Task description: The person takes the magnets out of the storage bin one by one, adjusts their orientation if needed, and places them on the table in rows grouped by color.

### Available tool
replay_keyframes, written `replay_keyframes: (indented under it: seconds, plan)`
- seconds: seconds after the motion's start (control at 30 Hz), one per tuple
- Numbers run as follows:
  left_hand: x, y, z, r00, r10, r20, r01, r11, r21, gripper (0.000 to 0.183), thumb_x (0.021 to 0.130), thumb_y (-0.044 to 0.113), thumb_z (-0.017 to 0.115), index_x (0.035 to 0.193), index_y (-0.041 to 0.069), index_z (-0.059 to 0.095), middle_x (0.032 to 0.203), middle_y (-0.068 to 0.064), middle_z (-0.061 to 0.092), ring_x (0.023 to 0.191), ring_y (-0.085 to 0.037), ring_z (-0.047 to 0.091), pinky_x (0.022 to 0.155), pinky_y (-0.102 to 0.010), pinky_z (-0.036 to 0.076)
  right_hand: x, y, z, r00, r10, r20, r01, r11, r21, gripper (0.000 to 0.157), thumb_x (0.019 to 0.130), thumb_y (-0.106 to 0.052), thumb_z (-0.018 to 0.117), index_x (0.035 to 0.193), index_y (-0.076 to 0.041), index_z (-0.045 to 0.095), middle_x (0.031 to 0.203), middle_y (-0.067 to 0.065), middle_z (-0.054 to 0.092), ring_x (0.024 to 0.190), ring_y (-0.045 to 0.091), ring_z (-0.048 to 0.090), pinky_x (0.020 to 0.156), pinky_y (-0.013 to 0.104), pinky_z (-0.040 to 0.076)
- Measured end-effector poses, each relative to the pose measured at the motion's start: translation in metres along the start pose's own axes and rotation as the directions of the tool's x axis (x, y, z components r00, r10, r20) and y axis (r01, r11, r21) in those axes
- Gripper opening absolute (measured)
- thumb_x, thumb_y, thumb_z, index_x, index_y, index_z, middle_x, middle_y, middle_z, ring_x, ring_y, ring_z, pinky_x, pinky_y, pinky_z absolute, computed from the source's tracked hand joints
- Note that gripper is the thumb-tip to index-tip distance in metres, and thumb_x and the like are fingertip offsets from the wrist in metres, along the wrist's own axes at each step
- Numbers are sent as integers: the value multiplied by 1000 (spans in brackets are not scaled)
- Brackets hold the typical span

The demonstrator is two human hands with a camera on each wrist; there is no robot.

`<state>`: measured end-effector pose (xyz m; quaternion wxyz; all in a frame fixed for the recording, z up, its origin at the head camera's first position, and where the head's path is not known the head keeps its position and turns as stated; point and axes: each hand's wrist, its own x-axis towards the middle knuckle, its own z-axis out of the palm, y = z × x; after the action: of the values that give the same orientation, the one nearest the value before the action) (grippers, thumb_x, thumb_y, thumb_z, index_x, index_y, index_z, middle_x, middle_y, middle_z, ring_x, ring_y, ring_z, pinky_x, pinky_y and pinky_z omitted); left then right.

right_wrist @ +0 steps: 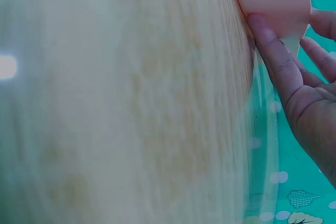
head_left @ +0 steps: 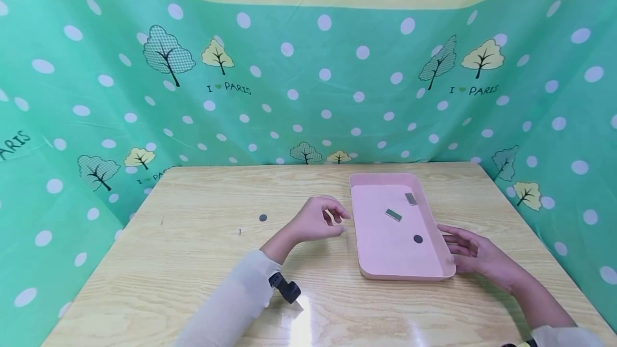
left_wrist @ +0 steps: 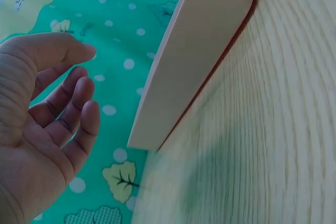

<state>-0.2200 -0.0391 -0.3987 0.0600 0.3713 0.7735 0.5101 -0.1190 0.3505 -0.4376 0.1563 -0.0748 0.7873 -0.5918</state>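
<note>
A shallow pink tray (head_left: 385, 261) lies on the table's right half. Inside it are two small dark-faced rectangular pieces (head_left: 393, 215) and a dark round disc (head_left: 418, 239). Just off the tray's left wall hovers my left hand (head_left: 320, 219), fingers loosely bent; the left wrist view shows the palm (left_wrist: 42, 145) holding nothing, apart from the tray wall (left_wrist: 194, 51). Against the tray's right side, near its front corner, rests my right hand (head_left: 474, 253). Its thumb (right_wrist: 275, 59) touches the outer wall, and the fingers reach along the side, partly hidden.
Left of the left hand, another dark round disc (head_left: 262, 217) and a tiny pale piece (head_left: 239, 231) lie on the wooden table (head_left: 202, 283). A green dotted cloth (head_left: 270, 95) hangs behind and at both sides of the table.
</note>
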Motion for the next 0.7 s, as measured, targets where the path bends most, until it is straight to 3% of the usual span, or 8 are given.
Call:
replay_keyframes:
  seconds: [0.27, 0.37, 0.53, 0.7]
  plan:
    - [11, 10, 18, 998, 19, 53, -19, 1000, -9, 17, 77, -4, 73, 93, 0, 73, 88, -12, 69, 76, -13, 62, 67, -31, 57, -2, 3, -1, 999, -30, 16, 30, 999, 16, 68, 94, -5, 62, 150, 3, 25, 128, -4, 57, 109, 5, 60, 81, 42, 57]
    - [15, 13, 24, 997, 26, 69, -25, 1000, -2, 16, 78, -3, 74, 93, 1, 73, 88, -8, 68, 78, -14, 62, 67, -26, 56, -2, 1, -1, 1000, -26, 12, 26, 1000, 14, 69, 94, -6, 63, 150, 3, 25, 133, 5, 55, 109, 4, 60, 81, 41, 57]
    - [22, 15, 33, 996, 40, 82, -40, 999, -1, 16, 77, -1, 75, 92, 3, 74, 90, -13, 67, 79, -14, 61, 66, -24, 55, 1, 0, 1, 1000, -20, 8, 20, 1000, -2, 71, 93, -8, 64, 150, 4, 24, 141, 29, 43, 110, 4, 59, 83, 40, 56]
    - [28, 16, 42, 994, 47, 100, -47, 999, -5, 16, 77, -2, 76, 93, 0, 74, 89, -15, 68, 78, -14, 61, 66, -26, 56, 0, 2, 1, 1000, -26, 7, 26, 1000, 2, 70, 93, -6, 64, 150, 4, 24, 139, 23, 47, 110, 5, 60, 83, 40, 56]
